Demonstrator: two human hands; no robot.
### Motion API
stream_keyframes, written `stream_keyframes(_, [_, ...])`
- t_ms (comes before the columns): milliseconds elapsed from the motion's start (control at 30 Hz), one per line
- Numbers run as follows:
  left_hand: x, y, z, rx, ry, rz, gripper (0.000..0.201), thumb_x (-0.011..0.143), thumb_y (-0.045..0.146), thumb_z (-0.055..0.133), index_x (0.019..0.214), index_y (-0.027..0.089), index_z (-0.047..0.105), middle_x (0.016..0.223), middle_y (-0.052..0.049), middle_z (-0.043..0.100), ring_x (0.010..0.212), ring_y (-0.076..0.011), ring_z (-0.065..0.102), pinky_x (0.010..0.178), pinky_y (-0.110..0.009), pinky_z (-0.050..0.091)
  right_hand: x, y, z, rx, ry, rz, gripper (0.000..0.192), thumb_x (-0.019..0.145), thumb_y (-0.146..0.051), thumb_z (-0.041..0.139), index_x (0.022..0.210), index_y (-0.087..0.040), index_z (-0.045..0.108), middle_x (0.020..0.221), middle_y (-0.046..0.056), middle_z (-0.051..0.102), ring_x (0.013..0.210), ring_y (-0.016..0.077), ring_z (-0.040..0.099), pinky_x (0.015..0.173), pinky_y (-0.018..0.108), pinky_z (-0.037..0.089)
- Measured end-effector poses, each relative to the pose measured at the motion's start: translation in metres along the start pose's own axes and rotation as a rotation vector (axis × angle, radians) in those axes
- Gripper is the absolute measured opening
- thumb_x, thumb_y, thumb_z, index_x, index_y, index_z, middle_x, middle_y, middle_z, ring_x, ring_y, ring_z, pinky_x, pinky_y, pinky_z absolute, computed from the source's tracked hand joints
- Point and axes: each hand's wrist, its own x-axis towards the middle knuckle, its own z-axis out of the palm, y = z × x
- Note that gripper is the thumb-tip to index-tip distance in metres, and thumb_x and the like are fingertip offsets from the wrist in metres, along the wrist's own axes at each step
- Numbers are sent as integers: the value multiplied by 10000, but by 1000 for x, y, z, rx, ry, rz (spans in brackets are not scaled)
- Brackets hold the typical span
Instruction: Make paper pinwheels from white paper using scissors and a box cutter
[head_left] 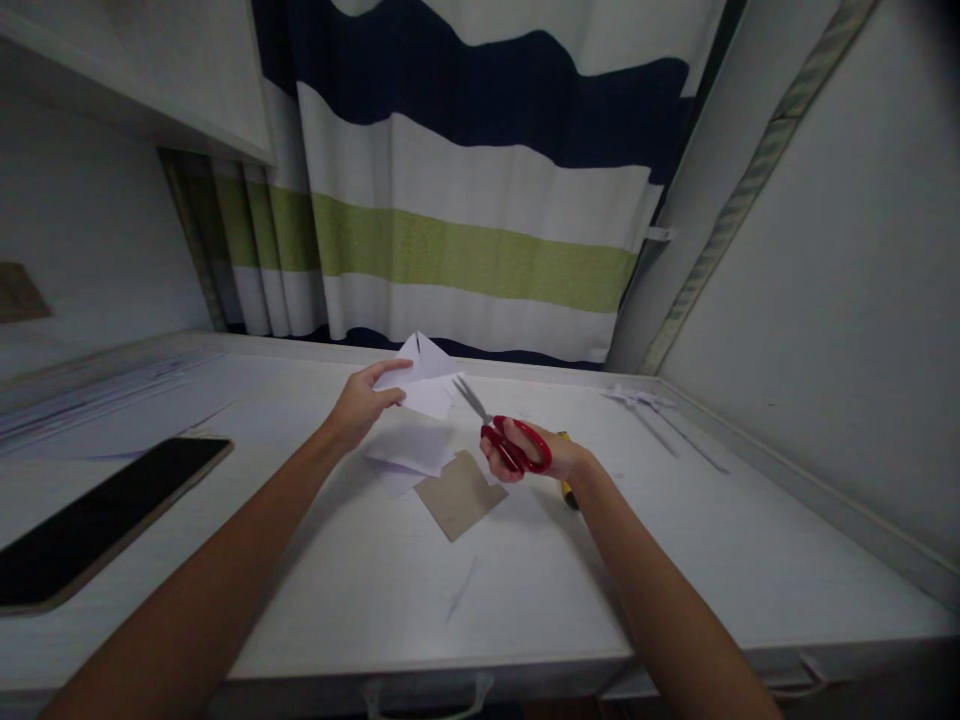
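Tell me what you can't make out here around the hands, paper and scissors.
- Yellow thing: head view, mostly hidden behind the right hand; unidentifiable.
- Scissors: the blade tips meet the folded paper held by the left hand; too small to tell whether they are cutting.
- Phone: cut off by the left edge.
- Paper strips: too small and dim to make out.
- Sheets under the paper: number unclear.

Two hands are showing: the left hand (362, 403) and the right hand (534, 455). One pair of red-handled scissors (504, 435) is showing. One folded white paper (422, 375) is being held up, and more white sheets (411, 452) are lying beneath it, their number unclear. One brown card piece (460, 494) and one dark phone (97, 520) are lying on the single tabletop (525, 590). A few thin paper strips (652, 408) are lying far right.
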Motion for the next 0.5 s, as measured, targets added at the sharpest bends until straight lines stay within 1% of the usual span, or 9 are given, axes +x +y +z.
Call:
stream_keyframes(33, [-1, 1, 0, 16, -45, 4, 481, 561, 104, 527, 1038, 166, 552, 882, -35, 579, 627, -119, 505, 542, -223, 378, 2, -2, 1, 11, 115, -93, 444, 756, -568, 343, 767, -139, 456, 541, -9, 475, 416, 58, 375, 395, 196, 260])
stream_keyframes(100, [-5, 5, 1, 26, -182, 14, 467, 572, 102, 519, 1033, 175, 550, 941, -42, 576, 683, -137, 527, 571, -232, 393, 8, -4, 2, -1, 452, -275, 348, 748, -507, 420, 752, -160, 431, 585, -16, 468, 426, 52, 360, 399, 195, 253])
stream_keyframes(167, [-11, 10, 4, 33, -332, 27, 470, 577, 96, 522, 1037, 190, 544, 994, -43, 566, 750, -157, 536, 603, -241, 403, 13, -5, 1, -83, 773, -378, 303, 688, -448, 530, 745, -175, 413, 662, -5, 491, 455, 56, 365, 410, 198, 268])
stream_keyframes(200, [-13, 13, 6, 36, -399, 40, 471, 579, 93, 526, 1038, 198, 541, 1026, -44, 555, 788, -166, 534, 620, -243, 406, 15, -5, 0, -139, 872, -394, 308, 652, -424, 574, 747, -179, 413, 704, 7, 505, 477, 62, 375, 421, 202, 283])
stream_keyframes(233, [-15, 15, 7, 38, -458, 53, 469, 581, 92, 531, 1037, 203, 540, 1058, -44, 541, 826, -173, 529, 637, -246, 409, 16, -4, -1, -192, 918, -396, 318, 623, -405, 602, 752, -181, 417, 742, 19, 516, 497, 68, 381, 434, 207, 298])
stream_keyframes(300, [-17, 17, 9, 33, -549, 80, 465, 588, 94, 542, 1039, 205, 533, 1107, -49, 514, 897, -188, 511, 674, -253, 410, 17, -1, -2, -273, 889, -380, 312, 604, -383, 616, 752, -179, 432, 783, 34, 527, 522, 76, 386, 455, 215, 317])
stream_keyframes(367, [-18, 17, 10, 8, -588, 106, 467, 594, 99, 549, 1049, 201, 521, 1135, -59, 495, 968, -202, 482, 710, -263, 406, 16, 0, -2, -319, 780, -351, 282, 622, -377, 600, 739, -170, 448, 773, 34, 528, 530, 78, 387, 457, 216, 317])
stream_keyframes(433, [-17, 17, 10, -23, -578, 128, 476, 595, 99, 555, 1058, 200, 510, 1152, -65, 482, 1009, -209, 460, 716, -261, 407, 15, 0, 1, -347, 680, -321, 267, 644, -381, 580, 741, -161, 464, 736, 25, 518, 534, 79, 387, 456, 213, 311])
stream_keyframes(500, [-17, 17, 9, -46, -554, 137, 487, 602, 96, 553, 1073, 208, 499, 1169, -68, 470, 1003, -204, 463, 687, -245, 412, 14, -2, 4, -361, 626, -293, 268, 662, -390, 565, 747, -152, 474, 698, 14, 498, 537, 79, 390, 461, 212, 311])
